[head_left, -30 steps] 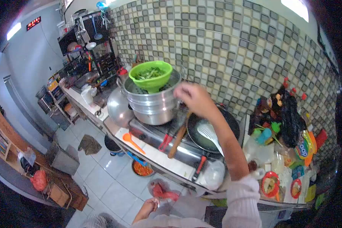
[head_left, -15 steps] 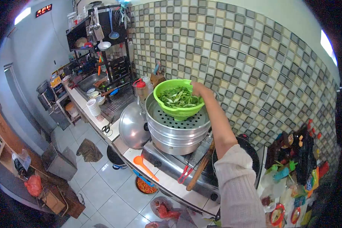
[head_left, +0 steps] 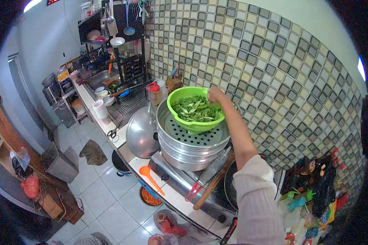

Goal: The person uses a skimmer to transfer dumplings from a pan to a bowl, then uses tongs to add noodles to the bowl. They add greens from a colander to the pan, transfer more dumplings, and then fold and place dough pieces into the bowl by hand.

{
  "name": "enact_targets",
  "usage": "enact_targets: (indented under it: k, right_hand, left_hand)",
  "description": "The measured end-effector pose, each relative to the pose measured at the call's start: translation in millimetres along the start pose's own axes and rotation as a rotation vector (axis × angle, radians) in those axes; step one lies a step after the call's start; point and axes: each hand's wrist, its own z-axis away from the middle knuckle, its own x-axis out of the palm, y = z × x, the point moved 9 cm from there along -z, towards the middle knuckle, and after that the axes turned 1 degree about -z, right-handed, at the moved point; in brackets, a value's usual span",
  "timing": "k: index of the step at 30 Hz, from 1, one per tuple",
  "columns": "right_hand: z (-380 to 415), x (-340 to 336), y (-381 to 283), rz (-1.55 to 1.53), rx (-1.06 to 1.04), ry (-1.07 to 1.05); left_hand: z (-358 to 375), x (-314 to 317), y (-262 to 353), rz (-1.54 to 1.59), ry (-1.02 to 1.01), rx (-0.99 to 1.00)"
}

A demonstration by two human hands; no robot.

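Observation:
My right hand [head_left: 216,96] is closed on the far right rim of a bright green plastic colander [head_left: 195,127], its forearm reaching in from the lower right. Chopped green leafy vegetables [head_left: 195,109] fill the colander. Beneath it is the perforated plate of a large aluminium steamer pot [head_left: 192,157], which stands on the gas stove [head_left: 171,173]; the colander's base overlaps the plate's holes in this view. My left hand [head_left: 154,239] shows only partly at the bottom edge, low beside the counter, its fingers mostly out of sight.
A domed lid [head_left: 143,132] leans left of the steamer. On the counter lie an orange spoon-shaped tool [head_left: 151,179] and black scissors [head_left: 113,134]. A wooden handle [head_left: 212,183] sticks out over the stove front. A bowl of orange-red food [head_left: 150,197] stands on the floor.
The view has shifted and tilted slightly downward. My right hand keeps its hold on the colander, which stays over the steamer and appears tipped a little more towards me.

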Motion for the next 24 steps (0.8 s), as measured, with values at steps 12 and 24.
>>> enact_targets:
  k: [12,24]
  right_hand:
    - [-18.3,17.5,-90.7,-0.306,-0.224,-0.031]
    - [-31.5,-33.8,-66.7,-0.438,-0.286,0.145]
  left_hand:
    - [-29.1,3.5,28.2,0.055,0.061,0.058]
    - [-24.3,-2.6,57.4,0.076,0.069,0.076]
